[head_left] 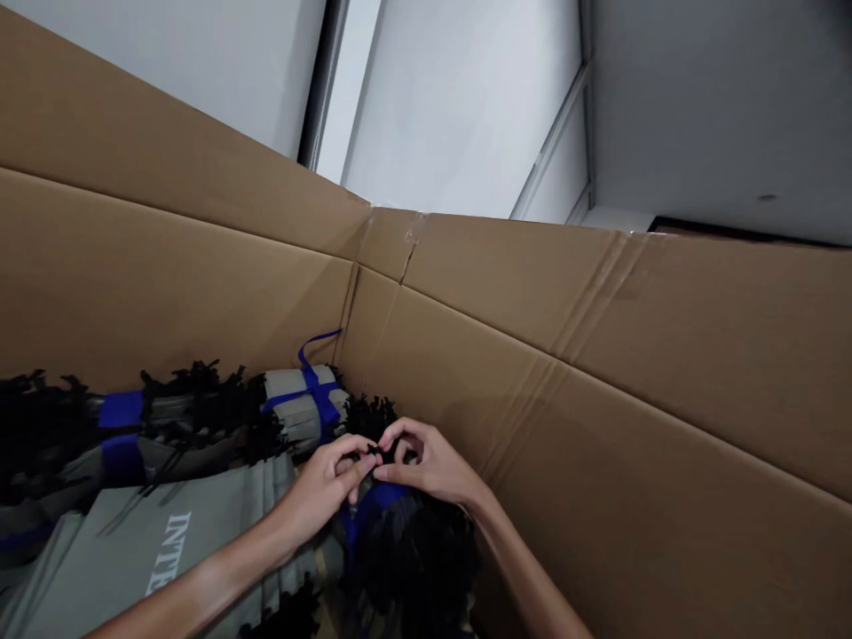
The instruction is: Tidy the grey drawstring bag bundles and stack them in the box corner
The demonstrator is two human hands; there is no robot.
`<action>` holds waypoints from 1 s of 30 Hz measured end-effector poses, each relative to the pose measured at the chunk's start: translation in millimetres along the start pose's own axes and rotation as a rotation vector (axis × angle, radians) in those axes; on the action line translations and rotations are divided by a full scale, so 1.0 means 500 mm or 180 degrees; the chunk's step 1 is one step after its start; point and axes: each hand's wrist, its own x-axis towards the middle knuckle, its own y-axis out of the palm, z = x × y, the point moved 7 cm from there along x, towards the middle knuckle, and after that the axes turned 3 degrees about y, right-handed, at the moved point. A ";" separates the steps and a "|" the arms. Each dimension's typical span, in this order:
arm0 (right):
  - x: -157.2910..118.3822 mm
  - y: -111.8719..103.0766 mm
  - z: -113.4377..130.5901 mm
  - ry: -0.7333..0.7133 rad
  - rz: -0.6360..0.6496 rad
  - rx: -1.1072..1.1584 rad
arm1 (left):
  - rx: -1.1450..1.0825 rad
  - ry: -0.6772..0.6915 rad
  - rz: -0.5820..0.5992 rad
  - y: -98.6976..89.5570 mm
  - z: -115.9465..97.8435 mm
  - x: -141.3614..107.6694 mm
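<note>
My left hand (326, 479) is closed in a pinch, its fingertips on some dark, frayed black strings (373, 451). My right hand (429, 461) curls in from the other side and pinches at the same strings, with the fingertips of both hands nearly meeting. Just below them lies a bundle with a thick mass of black strings (419, 559), wrapped by a blue ribbon (382, 501). To the left, grey bags (219, 506) with white lettering lie in a stack, partly covered by my left forearm.
Tall cardboard box walls (532, 426) rise behind and to the right, meeting in a corner. Another grey bundle (293, 413) is crossed by a blue ribbon near that corner. Further left lies a bundle with a wide blue band (122, 435) and black fringes.
</note>
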 end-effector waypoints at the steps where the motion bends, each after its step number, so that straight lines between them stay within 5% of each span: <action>1: 0.003 0.001 -0.004 -0.0023 -0.0014 0.0011 | -0.0016 -0.0059 0.0006 -0.001 0.002 -0.001; 18: 0.015 0.008 -0.018 -0.0245 -0.0136 0.0254 | -0.0161 -0.0597 -0.0158 -0.009 0.012 -0.006; 30: 0.005 0.016 -0.027 -0.0282 -0.0212 0.0264 | 0.0566 0.0292 -0.0924 -0.024 -0.031 -0.028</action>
